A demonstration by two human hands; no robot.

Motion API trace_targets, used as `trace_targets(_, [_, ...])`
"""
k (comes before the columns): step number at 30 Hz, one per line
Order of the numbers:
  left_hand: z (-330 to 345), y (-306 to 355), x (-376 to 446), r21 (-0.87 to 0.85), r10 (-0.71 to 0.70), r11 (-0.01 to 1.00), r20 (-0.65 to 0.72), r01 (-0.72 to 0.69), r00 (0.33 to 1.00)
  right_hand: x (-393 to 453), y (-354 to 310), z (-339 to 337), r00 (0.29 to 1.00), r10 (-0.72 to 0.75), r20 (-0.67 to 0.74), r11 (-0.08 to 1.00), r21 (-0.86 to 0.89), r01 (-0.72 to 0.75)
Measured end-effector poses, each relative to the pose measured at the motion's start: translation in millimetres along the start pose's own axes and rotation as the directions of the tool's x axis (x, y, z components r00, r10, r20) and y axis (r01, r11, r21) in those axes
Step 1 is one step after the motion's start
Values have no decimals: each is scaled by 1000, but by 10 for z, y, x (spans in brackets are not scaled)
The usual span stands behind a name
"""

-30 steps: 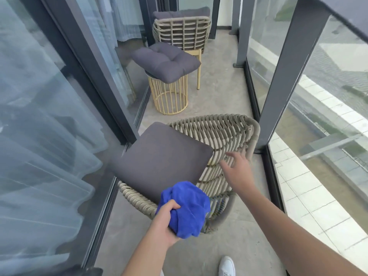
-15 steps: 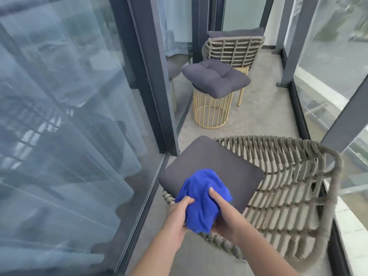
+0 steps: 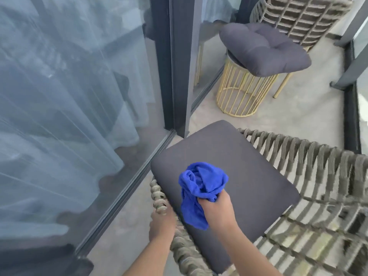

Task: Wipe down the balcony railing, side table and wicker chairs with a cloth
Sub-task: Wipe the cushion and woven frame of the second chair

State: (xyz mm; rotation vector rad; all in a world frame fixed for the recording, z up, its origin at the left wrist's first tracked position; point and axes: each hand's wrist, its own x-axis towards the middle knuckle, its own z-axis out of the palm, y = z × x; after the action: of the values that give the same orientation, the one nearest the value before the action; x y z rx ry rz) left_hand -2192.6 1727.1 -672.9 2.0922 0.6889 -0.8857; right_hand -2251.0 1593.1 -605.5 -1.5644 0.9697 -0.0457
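Blue cloth (image 3: 201,188) now in right hand (image 3: 217,210) only, fingers curled round it, bunched just above the grey cushion (image 3: 249,176) of the near wicker chair (image 3: 318,196). Half a second ago both hands held it. Left hand (image 3: 162,224) has let go and moved to the chair's near-left woven rim, touching it (finger curl hidden, cannot tell grip). Far: side table (image 3: 239,96) bearing a second cushion (image 3: 262,48), far chair (image 3: 298,16) behind it. View has shifted closer.
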Motion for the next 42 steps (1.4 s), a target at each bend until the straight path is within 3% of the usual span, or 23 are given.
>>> trace_targets(4, [278, -146, 473, -15, -134, 991, -24, 133, 991, 485, 427, 128, 997, -10, 81, 986, -166, 24])
trace_targets(8, [455, -316, 723, 93, -79, 991, -133, 92, 988, 900, 766, 350, 977, -26, 210, 941, -325, 95])
trace_targets(12, [537, -364, 808, 126, -54, 989, -178, 77, 983, 1169, 677, 791, 949, -115, 295, 924, -319, 211])
trace_targets(16, [539, -399, 872, 191, -26, 980, -185, 62, 982, 1305, 720, 1407, 873, -156, 461, 858, -374, 351])
trace_targets(19, [571, -493, 905, 283, 20, 959, -177, 31, 984, 1336, 971, 1687, 800, -166, 576, 715, -488, 500])
trace_targets(24, [511, -416, 900, 103, -67, 990, -228, 92, 971, 1362, 1000, 1632, 830, -152, 536, 796, -431, 425])
trace_targets(33, [544, -391, 941, 65, -51, 996, -237, 69, 970, 1230, 1300, 1208, 868, -151, 473, 907, -283, 312])
trace_targets(42, [544, -354, 935, 99, -45, 993, -218, 68, 975, 920, 1540, 852, 908, -58, 416, 909, -353, 220])
